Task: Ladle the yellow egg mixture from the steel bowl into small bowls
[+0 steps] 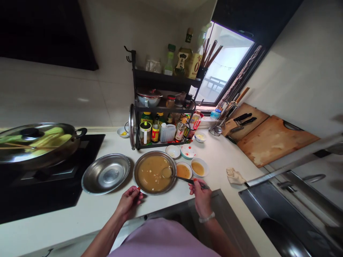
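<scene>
My right hand (200, 196) is closed round the dark handle of a ladle (184, 178). The ladle's round head dips into brown liquid (152, 167) with small pale bits floating in it. This liquid fills a round steel basin (135, 171) on the counter. At the basin's near left rim, my left hand (131, 199) has its thumb and fingers closed on the edge. Touching or very near the basin's right side are two small bowls of brownish liquid, an orange-tinted one (183, 171) and a paler one (198, 167).
An empty steel basin (107, 173) stands left of the full one. Farther left, a lidded pan (40, 142) holding green vegetables sits on the black hob (53, 192). A rack (166, 76) with bottles rises behind. Cutting boards (273, 139) and a sink (270, 192) lie right.
</scene>
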Demonstrator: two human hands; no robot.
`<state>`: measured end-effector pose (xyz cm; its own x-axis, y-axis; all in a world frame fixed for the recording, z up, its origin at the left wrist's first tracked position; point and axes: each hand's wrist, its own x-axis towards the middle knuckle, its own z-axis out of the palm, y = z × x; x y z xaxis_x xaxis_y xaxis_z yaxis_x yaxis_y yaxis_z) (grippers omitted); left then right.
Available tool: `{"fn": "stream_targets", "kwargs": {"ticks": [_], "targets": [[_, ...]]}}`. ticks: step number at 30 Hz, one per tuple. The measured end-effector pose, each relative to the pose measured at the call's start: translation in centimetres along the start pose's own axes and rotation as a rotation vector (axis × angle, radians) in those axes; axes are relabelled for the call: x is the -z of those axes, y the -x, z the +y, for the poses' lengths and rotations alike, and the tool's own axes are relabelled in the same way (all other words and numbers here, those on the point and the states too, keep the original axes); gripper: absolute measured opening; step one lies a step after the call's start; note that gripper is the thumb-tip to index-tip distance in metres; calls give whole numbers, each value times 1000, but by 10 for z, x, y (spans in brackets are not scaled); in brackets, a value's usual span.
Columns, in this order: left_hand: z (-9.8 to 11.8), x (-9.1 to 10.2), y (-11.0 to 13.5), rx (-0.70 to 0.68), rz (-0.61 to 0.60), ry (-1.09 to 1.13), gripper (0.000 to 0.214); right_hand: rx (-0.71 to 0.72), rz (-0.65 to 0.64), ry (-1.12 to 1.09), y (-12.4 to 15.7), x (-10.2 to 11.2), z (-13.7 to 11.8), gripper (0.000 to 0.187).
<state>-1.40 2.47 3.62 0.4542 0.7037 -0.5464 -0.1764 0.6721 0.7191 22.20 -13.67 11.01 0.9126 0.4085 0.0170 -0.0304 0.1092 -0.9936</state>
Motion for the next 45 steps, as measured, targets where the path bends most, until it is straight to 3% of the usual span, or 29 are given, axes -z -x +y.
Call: {"fn": "stream_targets", "kwargs": {"ticks": [11,21,26,29,35,37,42,45], "targets": [[4,-3,4,20,12,5,26,1,114,-47,-15,15,-29,30],[2,-2,2,5,9,1,29,105,302,-33,-44,64,-48,38],[2,-1,1,22,24,3,29,202,383,140,-49,79,-48,45],[2,-1,1,27,19,12,27,289,342,282,-44,84,-46,46],[1,0,0,22,1,13,27,599,68,449,-31,89,-50,25],[1,0,-1,23,1,8,28,643,13,461,-26,84,-53,21],[2,-1,1,18,16,-3,28,465,-4,373,-5,52,-42,21],[2,-2,2,20,19,-2,27,394,-109,330,7,29,-20,24]]}}
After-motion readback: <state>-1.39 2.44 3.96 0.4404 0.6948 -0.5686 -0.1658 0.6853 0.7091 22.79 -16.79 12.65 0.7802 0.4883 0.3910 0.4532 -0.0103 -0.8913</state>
